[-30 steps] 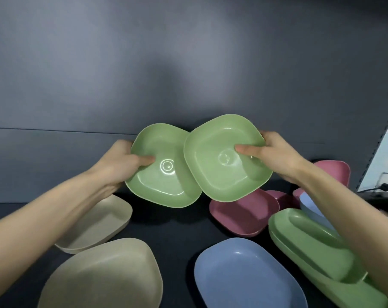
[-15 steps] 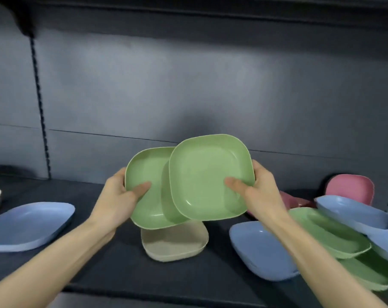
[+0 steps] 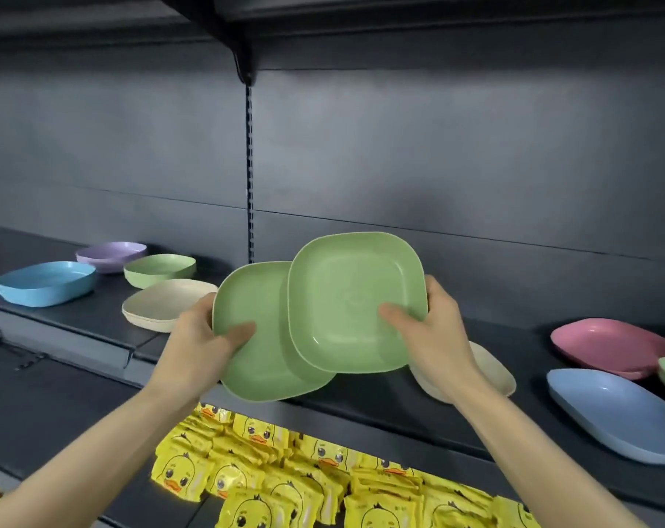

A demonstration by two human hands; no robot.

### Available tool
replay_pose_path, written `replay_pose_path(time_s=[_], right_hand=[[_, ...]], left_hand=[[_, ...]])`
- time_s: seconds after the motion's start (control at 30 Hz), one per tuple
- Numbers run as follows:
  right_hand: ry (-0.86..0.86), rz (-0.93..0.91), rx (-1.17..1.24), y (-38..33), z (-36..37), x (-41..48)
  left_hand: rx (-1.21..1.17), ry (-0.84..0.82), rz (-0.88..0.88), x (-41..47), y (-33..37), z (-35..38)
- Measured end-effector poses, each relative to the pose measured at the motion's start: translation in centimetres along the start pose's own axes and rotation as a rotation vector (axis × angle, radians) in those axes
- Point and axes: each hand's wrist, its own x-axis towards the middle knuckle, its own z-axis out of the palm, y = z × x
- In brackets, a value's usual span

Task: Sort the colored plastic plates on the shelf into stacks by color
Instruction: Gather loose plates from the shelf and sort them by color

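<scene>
Both hands hold green plates in the air above the front edge of the shelf point(image 3: 395, 402), faces tipped toward the person. This looks like a way to line the two up for nesting. The left hand point(image 3: 205, 337) grips the left rim of one green plate point(image 3: 260, 369), thumb pressed on the inner face and fingers curled out of sight behind. The right hand point(image 3: 435, 337) pinches the right rim of the second green plate point(image 3: 355, 299) the same way. The second plate overlaps the first in front, touching or nearly so; I cannot tell which.

Both are rounded squares of matte plastic with a shallow well, a raised sloping rim and a faint sheen — light, stiff, easy to slide one into the other.

Toward the shelf's left end sit a green stack point(image 3: 159, 268), a beige stack point(image 3: 167, 302), a blue plate point(image 3: 45, 282) and a purple plate point(image 3: 111, 253), well apart from the hands. The green stack is the likely destination. Near the right end lie a pink plate point(image 3: 609, 344) and a pale blue plate point(image 3: 620, 413) — apparently unsorted.
</scene>
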Motion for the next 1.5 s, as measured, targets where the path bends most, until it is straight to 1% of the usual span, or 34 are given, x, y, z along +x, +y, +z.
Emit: replay_pose_path(time_s=[0.13, 0.3, 0.47, 0.7, 0.87, 1.0, 1.17, 1.23, 1.4, 1.5], right_hand=[[-0.017, -0.016, -0.009, -0.8, 7.4, 1.2], [0.010, -0.012, -0.032, -1.4, 16.1, 3.0], [0.101, 0.040, -0.029, -1.4, 20.4, 4.6], [0.197, 0.052, -0.135, -0.5, 21.9, 8.4], [0.252, 0.073, -0.216, 1.5, 22.0, 11.8], [0.233, 0.078, -0.317, 3.3, 21.5, 15.1], [0.142, 0.104, -0.346, 6.2, 20.8, 19.1], [0.136, 0.123, -0.347, 7.7, 20.6, 20.1], [0.150, 0.171, -0.363, 10.3, 19.9, 21.9], [0.154, 0.216, -0.394, 11.5, 20.1, 22.5]], left_hand=[[-0.008, 0.018, -0.005, 2.9, -2.3, -6.5], [-0.024, 0.005, -0.043, 8.1, -4.8, -13.9], [-0.057, -0.063, -0.049, 13.4, -6.5, -16.5], [-0.060, -0.168, -0.039, 20.7, -8.4, -15.4], [0.019, -0.263, 0.004, 25.4, -9.2, -12.7], [0.134, -0.288, 0.034, 29.6, -10.5, -10.2], [0.280, -0.319, 0.062, 34.5, -12.4, -6.6], [0.324, -0.343, 0.069, 35.7, -13.2, -5.4], [0.408, -0.478, 0.031, 38.0, -14.9, -3.3], [0.550, -0.596, 0.083, 38.5, -15.6, -2.2]])
